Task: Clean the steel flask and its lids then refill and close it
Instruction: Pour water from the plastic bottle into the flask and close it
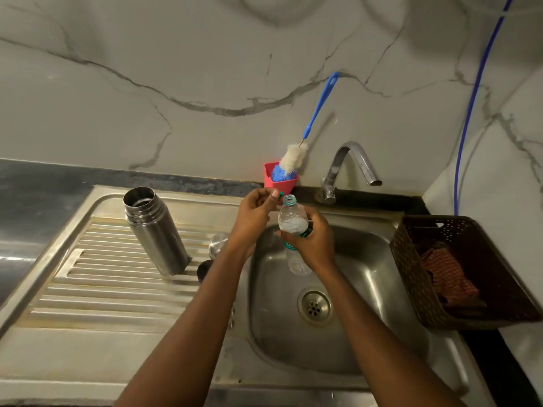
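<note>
Right hand [311, 242] grips the plastic bottle [292, 221] over the sink [382, 230]; left hand [255, 212] pinches its cap [281, 195]. Keep the bottle upright, then pour steadily into the open flask [154, 230] on the drainboard.

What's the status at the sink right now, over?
Right hand grips the plastic bottle, uncapped, over the sink. Left hand pinches its green cap. Steel flask stands open on the drainboard, untouched. Nothing in the way.

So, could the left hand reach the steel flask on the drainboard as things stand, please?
Probably yes, once freed: the steel flask stands open on the drainboard to the left hand's own side with nothing between them, but those fingers are pinching a small green cap.
</note>
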